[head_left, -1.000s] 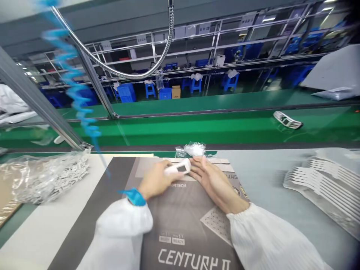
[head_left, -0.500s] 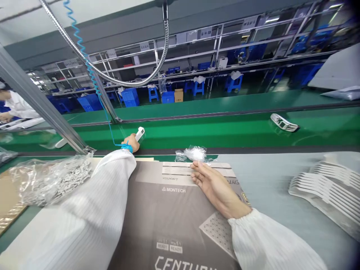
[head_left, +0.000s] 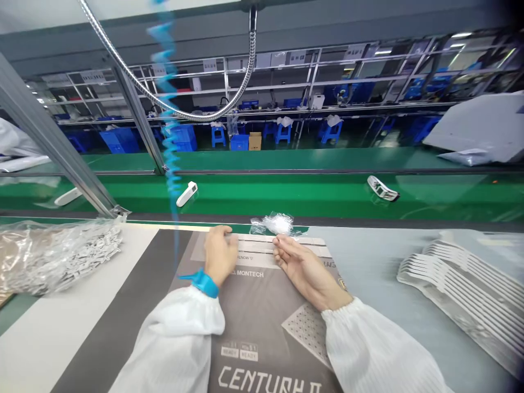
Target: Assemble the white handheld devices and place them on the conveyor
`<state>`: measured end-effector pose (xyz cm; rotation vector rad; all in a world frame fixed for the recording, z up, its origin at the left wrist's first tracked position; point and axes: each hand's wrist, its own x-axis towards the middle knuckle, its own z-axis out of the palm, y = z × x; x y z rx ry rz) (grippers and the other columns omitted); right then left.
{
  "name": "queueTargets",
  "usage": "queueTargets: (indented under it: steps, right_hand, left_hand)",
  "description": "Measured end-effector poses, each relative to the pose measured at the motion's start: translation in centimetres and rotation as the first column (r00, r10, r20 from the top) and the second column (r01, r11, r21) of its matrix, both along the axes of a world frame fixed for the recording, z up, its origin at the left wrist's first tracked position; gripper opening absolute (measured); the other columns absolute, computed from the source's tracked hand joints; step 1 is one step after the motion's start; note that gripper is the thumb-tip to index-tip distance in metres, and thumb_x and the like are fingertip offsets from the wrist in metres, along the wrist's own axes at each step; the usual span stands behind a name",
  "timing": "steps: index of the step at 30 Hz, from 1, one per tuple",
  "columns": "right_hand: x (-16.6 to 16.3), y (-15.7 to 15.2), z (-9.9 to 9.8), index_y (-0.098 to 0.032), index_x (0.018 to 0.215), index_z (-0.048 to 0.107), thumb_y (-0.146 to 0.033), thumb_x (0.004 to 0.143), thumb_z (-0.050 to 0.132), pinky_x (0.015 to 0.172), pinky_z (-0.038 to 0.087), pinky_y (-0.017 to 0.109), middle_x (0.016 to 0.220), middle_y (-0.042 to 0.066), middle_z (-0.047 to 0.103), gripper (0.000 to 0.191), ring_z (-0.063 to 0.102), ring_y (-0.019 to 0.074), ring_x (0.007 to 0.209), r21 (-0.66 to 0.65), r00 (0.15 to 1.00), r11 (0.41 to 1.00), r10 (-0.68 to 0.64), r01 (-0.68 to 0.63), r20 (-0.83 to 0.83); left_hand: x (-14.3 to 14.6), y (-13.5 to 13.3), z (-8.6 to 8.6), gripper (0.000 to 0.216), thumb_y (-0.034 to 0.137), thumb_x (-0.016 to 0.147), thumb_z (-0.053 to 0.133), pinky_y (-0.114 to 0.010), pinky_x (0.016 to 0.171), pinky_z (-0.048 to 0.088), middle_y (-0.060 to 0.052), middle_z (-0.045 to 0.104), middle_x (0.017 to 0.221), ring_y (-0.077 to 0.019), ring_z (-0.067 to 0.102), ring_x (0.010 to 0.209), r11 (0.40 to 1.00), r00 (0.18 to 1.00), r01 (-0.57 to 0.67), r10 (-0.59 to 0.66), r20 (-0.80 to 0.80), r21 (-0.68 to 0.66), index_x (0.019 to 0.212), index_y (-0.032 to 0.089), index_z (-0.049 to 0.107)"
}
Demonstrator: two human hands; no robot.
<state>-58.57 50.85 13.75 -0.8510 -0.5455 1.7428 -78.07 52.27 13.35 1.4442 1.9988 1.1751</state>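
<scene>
My left hand (head_left: 220, 254), with a blue wrist strap (head_left: 204, 283), is over the upper edge of a grey printed Montech box (head_left: 249, 305). Its fingers are bent, apart and slightly blurred, with nothing seen in them. My right hand (head_left: 303, 267) is over the same edge farther right, fingertips drawn together. Whether something small is pinched there is hidden. Just beyond those fingertips lies a clear plastic bag (head_left: 280, 222) with small white contents. A white handle-like part (head_left: 187, 194) rests on the green conveyor belt (head_left: 262, 194), apart from both hands.
A bag of small grey-white parts (head_left: 90, 251) lies at left. Stacked white curved parts (head_left: 458, 289) are at right. Another white part (head_left: 382, 188) sits on the belt. A blue coiled cord (head_left: 166, 98) and a metal hose (head_left: 196, 116) hang ahead, beside a metal post (head_left: 57, 131).
My left hand has let go of the white part on the belt and come back over the box. My right hand stays near the plastic bag, its fingertips closer together. The view has shifted slightly.
</scene>
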Motion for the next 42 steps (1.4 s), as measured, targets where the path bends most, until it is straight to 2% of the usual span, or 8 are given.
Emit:
queueTargets:
  steps: [5,14,19,25,30,35,38,42]
  right_hand:
    - [0.0,0.0,0.0,-0.015,0.091,0.074,-0.017,0.071,0.086,0.069,0.055,0.018,0.097,0.003,0.067,0.023,0.062,0.0096,0.075,-0.004,1.0,1.0,-0.001,0.001,0.014]
    - [-0.1,-0.2,0.4,-0.017,0.09,0.074,-0.018,0.073,0.084,0.072,0.053,0.019,0.097,0.002,0.066,0.02,0.06,0.0094,0.078,0.001,0.999,1.0,0.021,-0.021,0.033]
    - [-0.1,-0.2,0.4,-0.018,0.088,0.075,-0.018,0.071,0.086,0.072,0.053,0.019,0.097,0.002,0.066,0.02,0.06,0.01,0.079,-0.004,0.999,1.0,0.012,-0.012,0.051]
    - [-0.1,-0.2,0.3,-0.017,0.088,0.073,-0.019,0.069,0.087,0.072,0.052,0.019,0.094,0.002,0.067,0.024,0.06,0.0093,0.077,0.01,0.999,1.0,0.018,-0.019,0.042]
    - [-0.1,0.0,0.1,-0.017,0.087,0.072,-0.018,0.068,0.087,0.07,0.051,0.02,0.091,0.002,0.067,0.024,0.06,0.0096,0.075,0.028,0.998,0.999,0.036,-0.037,0.042]
    - [0.1,0.3,-0.3,-0.018,0.09,0.072,-0.019,0.067,0.088,0.068,0.051,0.02,0.093,0.003,0.069,0.028,0.06,0.0087,0.073,0.009,1.0,1.0,0.013,-0.013,0.0]
    - [0.1,0.3,-0.4,-0.019,0.09,0.07,-0.019,0.067,0.087,0.068,0.051,0.02,0.091,0.002,0.07,0.029,0.059,0.0085,0.071,-0.005,1.0,1.0,-0.004,0.004,-0.022]
    - [0.1,0.3,-0.4,-0.018,0.091,0.069,-0.02,0.068,0.087,0.068,0.05,0.021,0.089,0.002,0.069,0.029,0.059,0.0081,0.07,0.008,0.999,1.0,0.009,-0.009,-0.048]
  left_hand:
    - [2.1,-1.6,-0.6,0.019,0.017,0.089,0.055,-0.047,0.103,0.041,-0.014,0.058,0.127,-0.0302,0.051,0.122,0.98,0.901,0.197,-0.188,-0.39,-0.015,0.105,0.016,0.065]
    - [0.8,-1.2,0.0,0.045,0.018,0.087,0.056,-0.051,0.111,0.034,-0.019,0.041,0.152,-0.0335,0.041,0.139,0.999,0.91,0.043,-0.025,-0.414,0.033,0.132,0.016,0.052]
    - [0.3,-1.2,-0.1,0.037,0.018,0.091,0.05,-0.045,0.114,0.031,-0.014,0.067,0.122,-0.0289,0.052,0.129,0.986,0.862,0.16,-0.167,-0.478,-0.055,0.128,0.015,0.058]
    - [0.5,-0.6,-0.2,0.025,0.022,0.093,0.051,-0.041,0.103,0.04,-0.011,0.068,0.12,-0.0285,0.054,0.121,0.983,0.843,0.174,-0.176,-0.509,-0.052,0.112,0.018,0.066]
    - [2.6,3.2,1.2,0.036,0.034,0.092,0.058,-0.041,0.101,0.042,-0.014,0.061,0.13,-0.0308,0.051,0.122,0.94,0.773,0.332,-0.321,-0.547,-0.082,0.125,0.019,0.063]
    - [3.7,6.2,1.9,0.01,0.021,0.087,0.063,-0.037,0.088,0.048,-0.012,0.069,0.098,-0.0248,0.064,0.098,0.895,0.724,0.404,-0.44,-0.531,-0.192,0.086,0.015,0.071]
    - [2.9,6.3,2.9,0.011,0.017,0.088,0.06,-0.036,0.086,0.048,-0.013,0.069,0.091,-0.0253,0.066,0.093,0.934,0.771,0.313,-0.354,-0.529,-0.169,0.082,0.014,0.069]
    - [2.0,6.9,6.6,0.025,0.029,0.096,0.048,-0.031,0.08,0.048,-0.011,0.071,0.091,-0.0226,0.066,0.088,0.97,0.853,0.231,-0.24,-0.463,-0.078,0.092,0.015,0.069]
